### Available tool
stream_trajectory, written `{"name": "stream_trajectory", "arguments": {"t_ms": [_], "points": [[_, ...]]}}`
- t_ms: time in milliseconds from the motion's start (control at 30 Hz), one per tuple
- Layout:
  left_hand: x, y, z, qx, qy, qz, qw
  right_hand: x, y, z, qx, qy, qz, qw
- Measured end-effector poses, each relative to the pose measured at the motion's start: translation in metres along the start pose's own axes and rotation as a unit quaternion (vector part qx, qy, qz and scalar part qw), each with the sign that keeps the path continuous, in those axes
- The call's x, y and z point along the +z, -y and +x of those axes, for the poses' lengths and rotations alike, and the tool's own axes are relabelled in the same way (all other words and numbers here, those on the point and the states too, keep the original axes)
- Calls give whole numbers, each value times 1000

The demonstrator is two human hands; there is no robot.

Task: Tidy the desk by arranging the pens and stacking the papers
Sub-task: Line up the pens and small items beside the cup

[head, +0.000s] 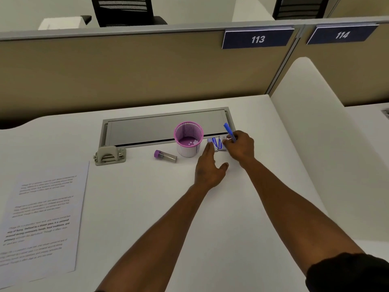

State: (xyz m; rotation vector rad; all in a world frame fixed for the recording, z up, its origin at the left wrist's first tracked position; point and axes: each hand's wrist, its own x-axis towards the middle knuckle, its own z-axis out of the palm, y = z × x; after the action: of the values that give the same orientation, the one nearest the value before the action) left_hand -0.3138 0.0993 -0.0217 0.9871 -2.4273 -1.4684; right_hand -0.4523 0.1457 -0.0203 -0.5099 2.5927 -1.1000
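Note:
A pink mesh pen cup (188,138) stands on the white desk (147,207), with only small white bits inside. Just right of it lie two small blue-and-white packets (216,143). My right hand (241,147) is closed around a blue pen (229,131) that sticks up and back, and its fingertips rest on the right packet. My left hand (209,167) lies flat with fingers apart, fingertips touching the left packet. A stack of printed papers (40,220) lies at the desk's left front.
A clear tube with a purple cap (165,155) lies left of the cup. A grey hole punch (109,155) sits further left. A grey cable-tray lid (166,127) runs along the back. Beige partitions close the back and right.

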Motion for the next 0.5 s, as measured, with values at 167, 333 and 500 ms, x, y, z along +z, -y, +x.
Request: {"name": "stream_trajectory", "arguments": {"t_ms": [167,333,500], "points": [[-2,-1,3,11,8,8,1000,10,0,-12,-17,-28,-9,999],[-3,1,-2,-7,-20,-4,1000,2,-4,-15,30,-62,33,997],[-2,-2,-5,-27,-16,-16,999,-7,-10,-16,21,-71,-71,995]]}}
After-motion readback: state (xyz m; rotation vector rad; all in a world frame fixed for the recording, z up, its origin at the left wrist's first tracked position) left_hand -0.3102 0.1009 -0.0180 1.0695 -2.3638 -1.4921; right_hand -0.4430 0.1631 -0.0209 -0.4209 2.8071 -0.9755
